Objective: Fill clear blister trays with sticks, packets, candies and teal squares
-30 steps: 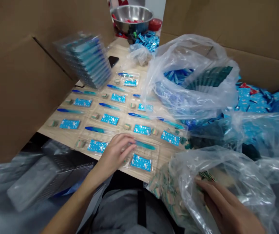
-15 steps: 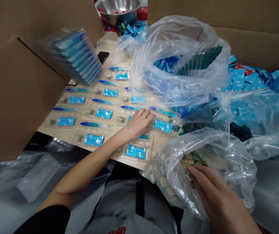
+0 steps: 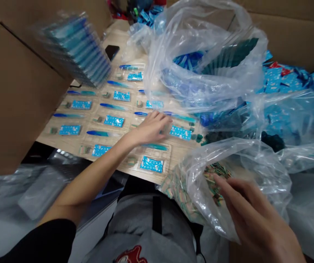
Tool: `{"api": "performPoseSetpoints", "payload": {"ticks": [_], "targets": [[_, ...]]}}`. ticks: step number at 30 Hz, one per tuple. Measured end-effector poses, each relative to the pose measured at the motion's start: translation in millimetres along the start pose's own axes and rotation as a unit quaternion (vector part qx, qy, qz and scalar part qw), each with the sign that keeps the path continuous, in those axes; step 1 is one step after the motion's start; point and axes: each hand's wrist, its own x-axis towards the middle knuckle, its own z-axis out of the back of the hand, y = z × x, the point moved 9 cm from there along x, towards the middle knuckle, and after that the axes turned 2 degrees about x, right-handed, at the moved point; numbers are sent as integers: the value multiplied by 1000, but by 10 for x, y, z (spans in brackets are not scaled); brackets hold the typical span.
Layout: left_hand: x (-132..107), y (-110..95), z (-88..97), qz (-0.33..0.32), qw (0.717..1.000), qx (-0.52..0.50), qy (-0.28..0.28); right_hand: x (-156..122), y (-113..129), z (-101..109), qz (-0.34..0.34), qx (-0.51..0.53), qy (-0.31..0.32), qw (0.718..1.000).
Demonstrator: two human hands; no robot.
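My left hand [image 3: 154,128] is over the clear plastic trays, its fingers curled down around what looks like a small dark green piece [image 3: 165,129]. Right of it lie a blue patterned packet [image 3: 181,133] and more loose dark green pieces [image 3: 199,138]. A blue-and-teal pen [image 3: 182,118] rests just above that packet. My right hand [image 3: 258,212] is blurred at the mouth of a clear plastic bag [image 3: 197,197], fingers stretched out. Inside the bag are many small green-and-orange striped pieces [image 3: 217,182]; the right thumb is hidden.
Several trays with pens and blue packets [image 3: 114,121] cover the wooden table [image 3: 167,175]. A stack of pen-filled trays [image 3: 77,47] leans by a cardboard box [image 3: 16,98]. A phone [image 3: 112,52] lies behind. Large plastic bags [image 3: 206,84] and blue packets [image 3: 283,78] fill the right.
The view has shifted, with the table contents higher in the picture. My right hand has drawn back slightly from the striped pieces. A dark green piece now shows at my left fingers.
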Motion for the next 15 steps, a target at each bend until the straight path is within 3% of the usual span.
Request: {"api": "performPoseSetpoints", "payload": {"ticks": [3,7,10,15], "targets": [[-169,-41,-12,2,999,-30,-44,-27,86,45,11,5,7,1000],[-400,-209,299,7,981,-127,-148,-6,150,101,29,-20,14,999],[-501,-580,577,-49,961,-200,-182,1,137,158,38,-69,-23,997],[-635,-1471,888,-159,925,-290,-187,-107,122,221,94,-79,-104,987]]}}
